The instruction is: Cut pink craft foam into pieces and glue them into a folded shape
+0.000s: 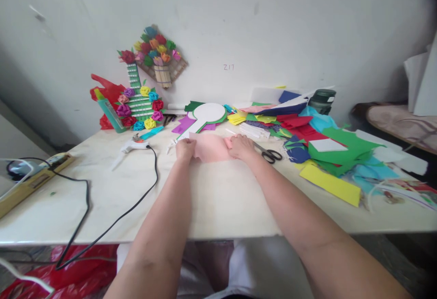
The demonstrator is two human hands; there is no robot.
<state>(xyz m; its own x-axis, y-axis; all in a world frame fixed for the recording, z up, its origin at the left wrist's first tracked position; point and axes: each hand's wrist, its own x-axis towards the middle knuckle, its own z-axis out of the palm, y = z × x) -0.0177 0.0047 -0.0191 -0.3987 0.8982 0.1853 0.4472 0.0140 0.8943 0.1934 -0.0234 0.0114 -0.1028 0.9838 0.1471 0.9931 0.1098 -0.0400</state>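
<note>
A sheet of pale pink paper (210, 148) is stretched between my hands just over the table. My left hand (186, 148) pinches its left edge, fingers closed. At the other end my right hand (241, 147) grips the paper, where a darker pink part looks folded or doubled. Behind the sheet lies a white round cutout with a handle and green edging (208, 113), its lower end near my left hand. Black-handled scissors (271, 155) rest right of my right hand, their blades partly hidden by it.
A white glue gun (131, 146) with a trailing black cord lies left, near a power strip (37, 180). A green glue bottle (111, 111) and a paper-flower guitar (140, 103) stand behind. Coloured paper (344, 146) piles up on the right, with a yellow strip (329, 184) in front.
</note>
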